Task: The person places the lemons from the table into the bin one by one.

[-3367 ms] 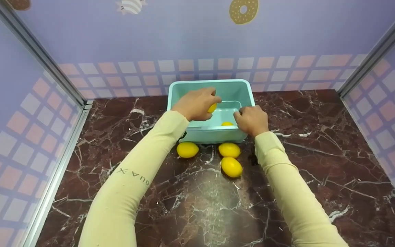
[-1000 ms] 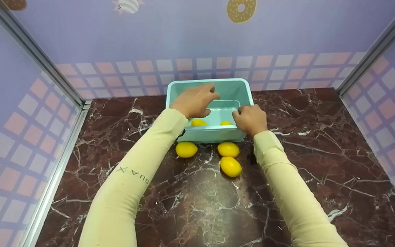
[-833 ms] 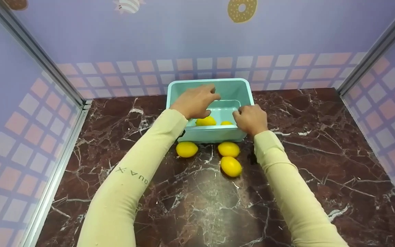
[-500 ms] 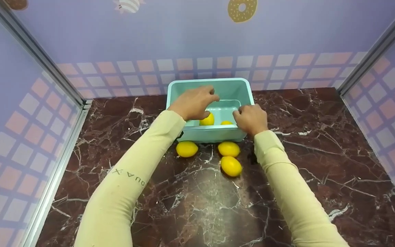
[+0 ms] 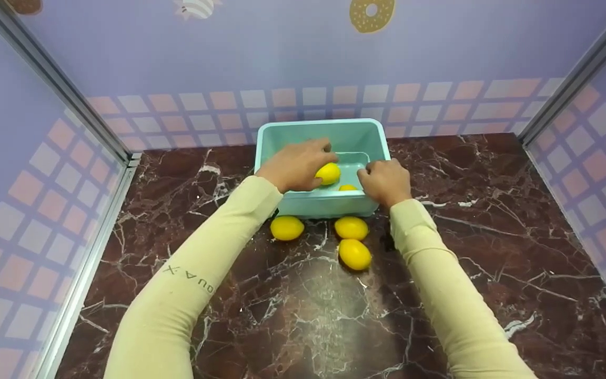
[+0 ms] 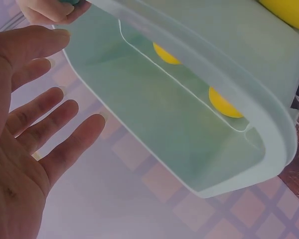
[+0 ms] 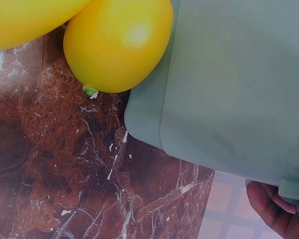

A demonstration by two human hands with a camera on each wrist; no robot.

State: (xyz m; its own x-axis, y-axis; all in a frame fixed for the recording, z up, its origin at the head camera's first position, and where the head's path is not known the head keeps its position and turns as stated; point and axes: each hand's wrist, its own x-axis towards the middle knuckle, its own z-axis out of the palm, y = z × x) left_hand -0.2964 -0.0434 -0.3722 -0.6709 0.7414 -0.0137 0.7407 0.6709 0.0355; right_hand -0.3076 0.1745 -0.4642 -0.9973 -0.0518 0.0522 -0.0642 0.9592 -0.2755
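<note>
A light-teal plastic box [image 5: 329,205] stands on the marble counter by the back wall. Over its left part hovers my left hand [image 5: 300,164]; the left wrist view shows this hand [image 6: 35,119] with fingers spread and an empty palm. One lemon [image 5: 329,173] lies in the box just beyond the left fingers, partly covered by them in the head view. Another lemon [image 5: 347,187] peeks over the front rim. My right hand [image 5: 386,182] grips the box's right rim, its fingers curled round the edge, also visible in the right wrist view [image 7: 276,209].
On the counter before the box lie a lemon [image 5: 287,228] at the left and two more at the right, one lemon [image 5: 351,229] against the box and one lemon [image 5: 355,255] nearer. Tiled purple walls [image 5: 303,63] enclose the back and sides.
The lemon earlier in my left hand has been let go into the box and has since rolled right and back. The left hand has dropped slightly. The right hand keeps its grip on the rim.
</note>
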